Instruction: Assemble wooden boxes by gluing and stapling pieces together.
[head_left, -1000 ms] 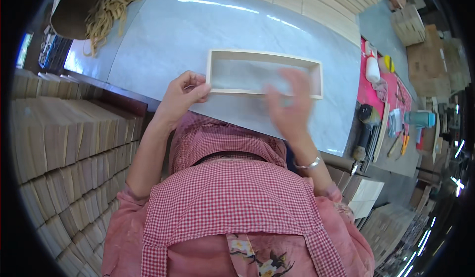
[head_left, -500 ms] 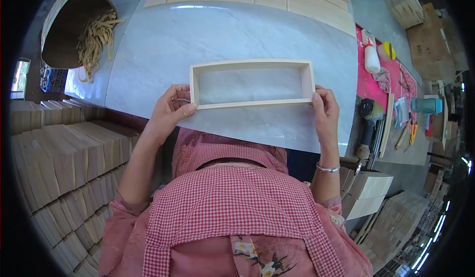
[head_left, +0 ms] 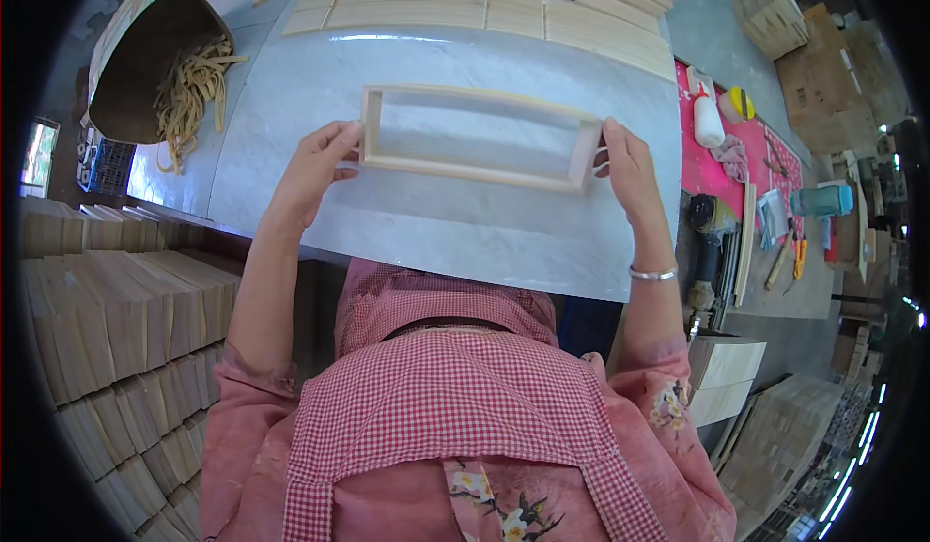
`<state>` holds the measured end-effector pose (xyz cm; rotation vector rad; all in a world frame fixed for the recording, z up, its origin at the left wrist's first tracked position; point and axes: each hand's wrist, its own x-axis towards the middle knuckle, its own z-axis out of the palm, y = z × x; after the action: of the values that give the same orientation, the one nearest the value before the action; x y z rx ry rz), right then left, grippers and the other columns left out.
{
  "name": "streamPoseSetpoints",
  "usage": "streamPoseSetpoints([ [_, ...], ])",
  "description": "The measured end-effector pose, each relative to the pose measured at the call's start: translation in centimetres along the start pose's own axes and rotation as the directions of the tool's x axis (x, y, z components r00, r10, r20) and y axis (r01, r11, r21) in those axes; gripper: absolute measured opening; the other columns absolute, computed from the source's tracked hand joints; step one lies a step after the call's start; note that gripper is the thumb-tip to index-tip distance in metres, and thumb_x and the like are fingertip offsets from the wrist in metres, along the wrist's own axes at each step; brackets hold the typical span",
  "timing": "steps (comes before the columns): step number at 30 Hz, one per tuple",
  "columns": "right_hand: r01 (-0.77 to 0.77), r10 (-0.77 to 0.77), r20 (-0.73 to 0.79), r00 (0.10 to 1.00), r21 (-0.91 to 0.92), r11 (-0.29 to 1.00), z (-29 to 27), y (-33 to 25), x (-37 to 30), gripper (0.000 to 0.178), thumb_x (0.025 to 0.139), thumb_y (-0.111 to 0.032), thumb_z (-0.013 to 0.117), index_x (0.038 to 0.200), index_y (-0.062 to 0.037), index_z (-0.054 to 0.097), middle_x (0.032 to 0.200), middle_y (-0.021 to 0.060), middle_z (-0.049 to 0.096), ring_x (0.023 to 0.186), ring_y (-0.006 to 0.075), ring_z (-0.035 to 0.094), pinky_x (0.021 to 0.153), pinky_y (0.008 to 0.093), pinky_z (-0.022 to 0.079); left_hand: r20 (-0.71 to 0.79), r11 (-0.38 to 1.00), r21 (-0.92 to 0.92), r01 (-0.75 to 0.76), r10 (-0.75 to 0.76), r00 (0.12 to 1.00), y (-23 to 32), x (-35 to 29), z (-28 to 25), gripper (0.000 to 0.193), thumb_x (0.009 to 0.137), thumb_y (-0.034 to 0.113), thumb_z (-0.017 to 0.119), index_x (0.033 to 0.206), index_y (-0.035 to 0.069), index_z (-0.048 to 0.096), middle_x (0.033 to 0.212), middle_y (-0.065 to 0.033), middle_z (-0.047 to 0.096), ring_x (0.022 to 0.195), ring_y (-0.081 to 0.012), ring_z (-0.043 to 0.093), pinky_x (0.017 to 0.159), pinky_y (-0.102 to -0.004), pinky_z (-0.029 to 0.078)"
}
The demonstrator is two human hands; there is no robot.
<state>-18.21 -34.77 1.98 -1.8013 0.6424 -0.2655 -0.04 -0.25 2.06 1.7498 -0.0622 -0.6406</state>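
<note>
A long, pale wooden frame (head_left: 475, 171), open in the middle, is held above the grey marbled tabletop (head_left: 426, 227) and tilts down toward its right end. My left hand (head_left: 322, 159) grips its left short side between thumb and fingers. At the right short side, my right hand (head_left: 628, 166) closes on the frame's corner, with some fingers curled beneath. Through the opening the tabletop shows.
Light wooden boards (head_left: 407, 7) lie along the table's far edge. A tipped container (head_left: 126, 67) with tan strips (head_left: 194, 92) is at the far left. Stacked wood pieces (head_left: 126, 319) stand below left. A white glue bottle (head_left: 708, 121) rests on a pink surface at right.
Both hands have carried the frame up and away from me, slightly left. Its right end has swung lower, so the frame now slants. The frame is a little blurred.
</note>
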Motion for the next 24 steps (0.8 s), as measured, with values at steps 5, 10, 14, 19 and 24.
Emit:
streamPoseSetpoints([
  [5, -0.107, 0.108, 0.079, 0.991, -0.009, 0.994, 0.3, 2.8, 0.8, 0.036, 0.101, -0.024, 0.055, 0.118, 0.0069, 0.066, 0.110, 0.0149, 0.070, 0.093, 0.0219, 0.063, 0.083, 0.0318, 0.053, 0.077, 0.998, 0.055, -0.015, 0.011, 0.997, -1.6, 0.8, 0.3, 0.039, 0.097, 0.023, 0.068, 0.123, -0.005, 0.066, 0.104, -0.0096, 0.066, 0.095, -0.0166, 0.061, 0.087, -0.0297, 0.050],
  [10, 0.126, -0.113, 0.114, 0.987, -0.108, 0.986, 0.4, 4.3, -1.1, 0.046, 0.094, -0.013, 0.064, 0.136, 0.0052, 0.057, 0.119, 0.0161, 0.065, 0.094, 0.0235, 0.063, 0.086, 0.0318, 0.053, 0.172, 1.000, -0.005, 0.020, -0.019, 0.985, -1.5, 2.0, -0.2, 0.039, 0.094, 0.018, 0.068, 0.128, -0.001, 0.065, 0.107, -0.0083, 0.065, 0.095, -0.0181, 0.061, 0.086, -0.0290, 0.051],
  [14, 0.140, -0.143, 0.110, 0.984, 0.040, 0.989, 0.9, 5.1, -1.3, 0.053, 0.091, -0.013, 0.068, 0.140, 0.0028, 0.054, 0.122, 0.0153, 0.061, 0.095, 0.0235, 0.062, 0.088, 0.0327, 0.052, 0.188, 0.998, -0.023, 0.052, -0.047, 0.981, -1.1, 2.5, -0.8, 0.032, 0.093, 0.011, 0.066, 0.123, 0.003, 0.065, 0.105, -0.0048, 0.066, 0.087, -0.0116, 0.058, 0.076, -0.0235, 0.047],
  [19, 0.148, -0.136, 0.196, 0.971, -0.051, 0.988, -0.5, 5.1, -0.5, 0.053, 0.088, -0.017, 0.072, 0.134, 0.0025, 0.057, 0.120, 0.0159, 0.061, 0.095, 0.0261, 0.061, 0.089, 0.0341, 0.051, 0.148, 0.985, 0.175, -0.005, -0.021, 0.989, -1.2, 2.4, 0.0, 0.025, 0.093, 0.014, 0.065, 0.114, 0.000, 0.068, 0.092, -0.0029, 0.061, 0.076, -0.0094, 0.049, 0.067, -0.0221, 0.042],
  [24, 0.316, -0.549, -0.286, 0.785, -0.577, 0.753, -7.9, 9.4, 5.7, 0.052, 0.086, -0.028, 0.075, 0.126, 0.0027, 0.060, 0.122, 0.0197, 0.063, 0.108, 0.0324, 0.061, 0.096, 0.0393, 0.049, -0.074, 0.983, -0.164, -0.079, 0.068, 0.995, -3.8, -0.1, -1.7, 0.015, 0.100, 0.019, 0.058, 0.101, 0.006, 0.065, 0.081, 0.0001, 0.057, 0.070, -0.0085, 0.047, 0.064, -0.0215, 0.038],
])
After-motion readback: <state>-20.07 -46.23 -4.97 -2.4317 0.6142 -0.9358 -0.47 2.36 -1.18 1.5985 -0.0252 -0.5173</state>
